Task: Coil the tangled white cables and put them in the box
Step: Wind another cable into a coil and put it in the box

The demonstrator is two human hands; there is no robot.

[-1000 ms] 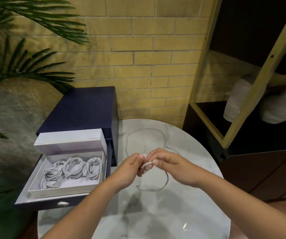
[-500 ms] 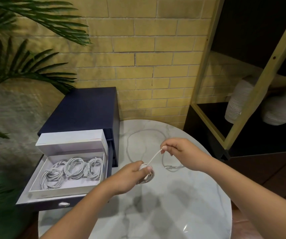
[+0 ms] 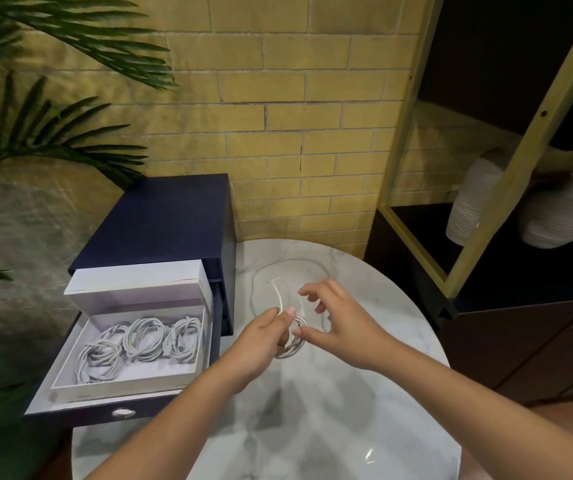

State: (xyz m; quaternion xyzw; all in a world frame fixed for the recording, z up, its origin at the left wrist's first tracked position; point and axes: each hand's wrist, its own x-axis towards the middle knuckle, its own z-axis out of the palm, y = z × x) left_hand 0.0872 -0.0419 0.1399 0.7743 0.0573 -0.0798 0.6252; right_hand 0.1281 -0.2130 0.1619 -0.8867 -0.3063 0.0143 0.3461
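Note:
My left hand pinches a small coil of white cable just above the marble table. The cable's free end sticks up and away from my thumb. My right hand hovers beside the coil with fingers spread and holds nothing; its thumb is close to the coil. Another loose white cable lies in a wide loop on the table behind my hands. The white box sits in an open drawer to the left, with several coiled cables inside and its lid standing up at the back.
The drawer belongs to a dark blue cabinet against the table's left edge. A black and yellow shelf unit with two white ribbed vases stands at the right. Palm fronds hang at the left, before a brick wall.
My right hand has let go of the cable end it was pulling out and has come back to the coil, fingers now spread. The left hand keeps the coil.

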